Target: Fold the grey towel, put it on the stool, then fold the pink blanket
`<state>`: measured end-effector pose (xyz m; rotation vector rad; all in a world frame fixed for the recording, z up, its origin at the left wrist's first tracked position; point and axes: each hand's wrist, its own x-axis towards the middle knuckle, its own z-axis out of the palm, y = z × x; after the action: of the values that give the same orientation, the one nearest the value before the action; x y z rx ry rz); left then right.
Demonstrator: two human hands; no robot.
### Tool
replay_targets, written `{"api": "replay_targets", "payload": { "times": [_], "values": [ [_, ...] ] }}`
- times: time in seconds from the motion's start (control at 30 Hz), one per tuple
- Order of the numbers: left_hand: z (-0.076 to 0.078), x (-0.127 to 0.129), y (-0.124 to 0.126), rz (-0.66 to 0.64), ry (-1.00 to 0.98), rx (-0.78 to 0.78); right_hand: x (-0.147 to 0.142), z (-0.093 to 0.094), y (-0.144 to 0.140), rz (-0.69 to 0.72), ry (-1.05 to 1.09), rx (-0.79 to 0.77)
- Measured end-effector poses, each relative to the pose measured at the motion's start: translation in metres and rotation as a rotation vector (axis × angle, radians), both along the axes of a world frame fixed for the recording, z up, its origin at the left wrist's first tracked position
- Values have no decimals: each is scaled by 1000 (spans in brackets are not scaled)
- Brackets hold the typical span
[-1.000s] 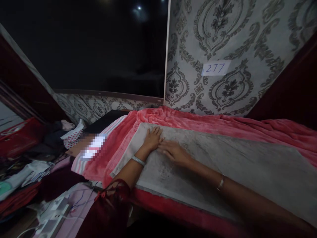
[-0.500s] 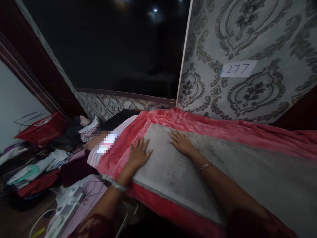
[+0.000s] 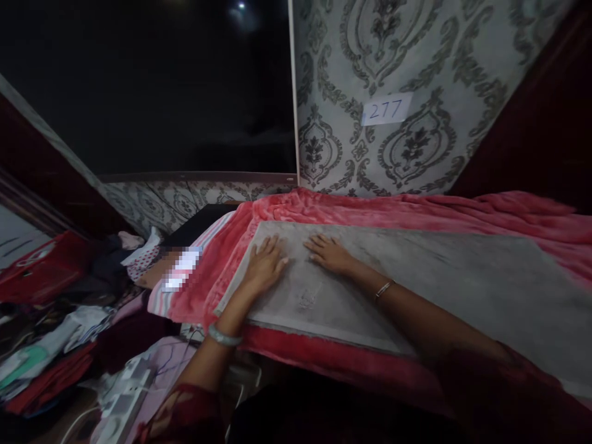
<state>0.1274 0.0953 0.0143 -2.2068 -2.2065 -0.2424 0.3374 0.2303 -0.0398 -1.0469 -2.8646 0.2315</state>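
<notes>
Both hands lie flat, fingers spread and gripping nothing, on one grey cloth (image 3: 416,277): the left hand (image 3: 266,266) near its left end, the right hand (image 3: 329,253) just beside it, the two not touching. That cloth is spread over one pink blanket (image 3: 370,206) on the bed. Each wrist carries one bangle, and one paper label (image 3: 386,109) reading 277 is on the patterned wall behind.

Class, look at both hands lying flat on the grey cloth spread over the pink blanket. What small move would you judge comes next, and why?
Probably sweep the left hand outward toward the grey cloth's near-left edge. Both palms lie flat side by side, the right hand further in, and faint creases show just below them, so the cloth seems not yet smooth over the pink blanket.
</notes>
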Motion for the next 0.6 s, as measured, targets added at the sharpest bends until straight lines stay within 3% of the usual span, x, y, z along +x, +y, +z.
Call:
{"api": "replay_targets", "payload": {
  "times": [0.1, 0.3, 0.43, 0.53, 0.6],
  "values": [
    [-11, 32, 31, -112, 2, -88, 44, -4, -13, -63, -18, 35],
    [-35, 45, 50, -42, 111, -111, 143, 1, -21, -349, -43, 48],
    [-19, 73, 68, -1, 98, -30, 184, 7, -16, -548, -19, 60],
    [-3, 126, 91, -172, 86, 56, 201, 13, -8, -636, 39, 72],
    [-1, 165, 105, -315, 104, 62, 215, 15, -4, -724, 62, 77]
  ]
}}
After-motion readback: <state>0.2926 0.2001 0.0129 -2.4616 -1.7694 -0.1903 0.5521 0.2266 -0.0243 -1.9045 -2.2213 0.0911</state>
